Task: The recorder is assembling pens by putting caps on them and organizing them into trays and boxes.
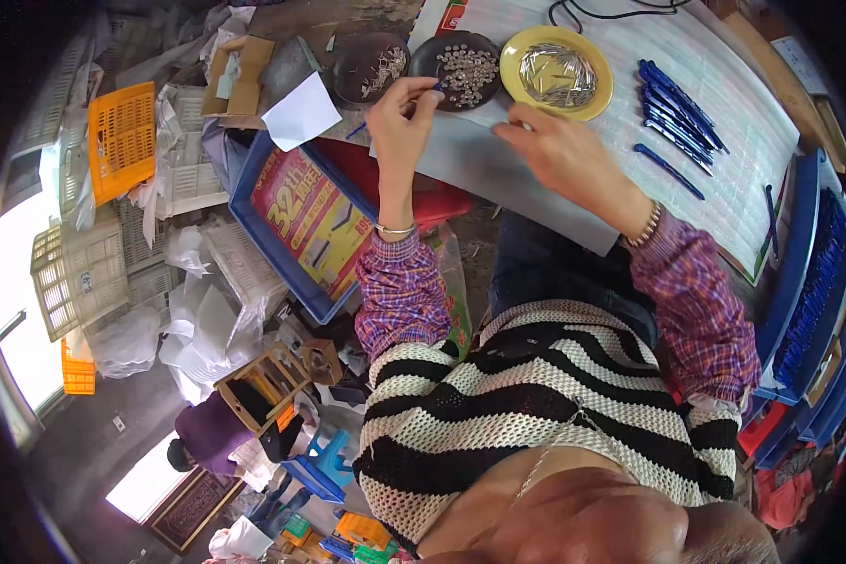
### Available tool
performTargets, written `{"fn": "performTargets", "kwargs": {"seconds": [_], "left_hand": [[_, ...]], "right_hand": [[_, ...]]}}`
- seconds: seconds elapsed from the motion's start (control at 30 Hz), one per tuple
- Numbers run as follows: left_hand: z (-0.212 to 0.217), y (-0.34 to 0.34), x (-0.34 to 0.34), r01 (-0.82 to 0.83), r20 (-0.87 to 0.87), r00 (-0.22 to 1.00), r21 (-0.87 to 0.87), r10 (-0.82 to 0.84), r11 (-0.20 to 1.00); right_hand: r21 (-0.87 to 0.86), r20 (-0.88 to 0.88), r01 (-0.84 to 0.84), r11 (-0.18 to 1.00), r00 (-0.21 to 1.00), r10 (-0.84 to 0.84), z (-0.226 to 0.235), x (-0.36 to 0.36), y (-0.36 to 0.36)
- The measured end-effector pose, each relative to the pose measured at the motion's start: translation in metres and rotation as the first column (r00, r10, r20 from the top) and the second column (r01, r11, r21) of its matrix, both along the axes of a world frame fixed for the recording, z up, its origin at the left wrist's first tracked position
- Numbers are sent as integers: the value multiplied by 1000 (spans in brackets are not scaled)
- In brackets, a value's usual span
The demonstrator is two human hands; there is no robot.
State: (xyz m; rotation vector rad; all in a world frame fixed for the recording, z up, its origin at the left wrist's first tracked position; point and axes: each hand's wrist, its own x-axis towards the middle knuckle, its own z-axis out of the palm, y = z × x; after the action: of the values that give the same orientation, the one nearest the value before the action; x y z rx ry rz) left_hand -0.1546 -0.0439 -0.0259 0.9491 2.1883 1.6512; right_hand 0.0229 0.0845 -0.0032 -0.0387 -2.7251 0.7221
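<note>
Nearest the person, the white ruled sheet point(555, 179) that covers the worktable hangs over its near edge, hiding the tabletop; the table's true edges cannot be made out. On the sheet the right hand point(559, 150) rests knuckles up with fingers curled down; whether they pinch anything is hidden beneath the hand. The left hand point(402, 117) is raised beside it, thumb and fingertips closed on a thin blue pen part point(435, 86), mostly covered by the fingers.

Just beyond the hands stand three round dishes in a row toward the far edge: a dark dish point(371, 64) with a few slim metal pieces, a dark dish point(464, 68) heaped with small silvery bits, and a glossy yellow dish point(556, 71) of shiny thin metal clips, too small to tell apart. Toward the sheet's right edge lies a bundle of blue pens point(679, 105). A black cable point(611, 9) is cut off at the far edge.
</note>
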Motion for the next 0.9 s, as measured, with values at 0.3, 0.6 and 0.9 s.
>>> {"fn": "performTargets", "kwargs": {"seconds": [0.3, 0.6, 0.9], "left_hand": [[-10, -10, 7, -26, 90, 996, 88, 18, 996], [-1, 1, 43, -39, 307, 951, 204, -26, 978], [11, 28, 108, 135, 543, 778, 346, -316, 928]], "right_hand": [[143, -84, 79, 987, 994, -67, -22, -50, -1], [-41, -185, 117, 992, 975, -123, -19, -42, 12], [-492, 57, 249, 834, 965, -254, 11, 64, 33]]}}
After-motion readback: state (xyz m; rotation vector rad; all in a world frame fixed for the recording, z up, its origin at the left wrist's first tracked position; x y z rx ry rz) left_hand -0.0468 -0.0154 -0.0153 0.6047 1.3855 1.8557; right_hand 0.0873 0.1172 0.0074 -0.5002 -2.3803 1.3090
